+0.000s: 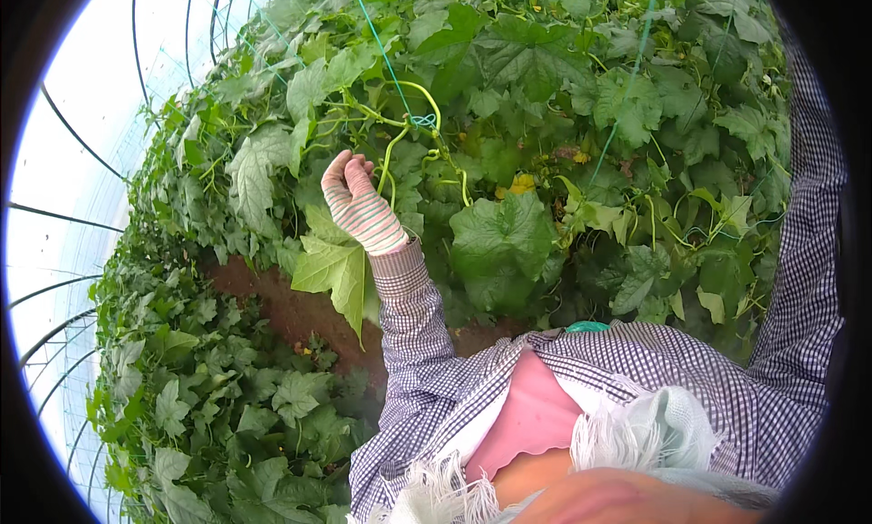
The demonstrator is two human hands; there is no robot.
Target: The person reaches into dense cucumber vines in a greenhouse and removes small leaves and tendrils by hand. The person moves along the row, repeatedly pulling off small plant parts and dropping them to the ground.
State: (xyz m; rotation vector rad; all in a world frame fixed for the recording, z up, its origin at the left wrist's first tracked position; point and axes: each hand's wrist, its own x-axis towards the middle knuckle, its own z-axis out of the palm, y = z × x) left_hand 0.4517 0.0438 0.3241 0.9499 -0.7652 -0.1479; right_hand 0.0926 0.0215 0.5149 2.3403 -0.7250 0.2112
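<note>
My left hand, in a striped knit glove with stained fingertips, is raised among climbing vines. Its fingers are curled, and the far side of the grip is hidden, so whether it holds anything does not show. Just to its right, a pale green vine stem rises to a knot of teal twine. From the knot a taut teal string runs upward, and the stem loops over beside it. A large lobed leaf hangs below my wrist. My right hand is out of view; only its checked sleeve shows along the right edge.
Dense vine foliage fills the far side, with a second leafy row at lower left. Brown soil lies between them. Another teal string hangs to the right. Dark curved greenhouse hoops stand at the left.
</note>
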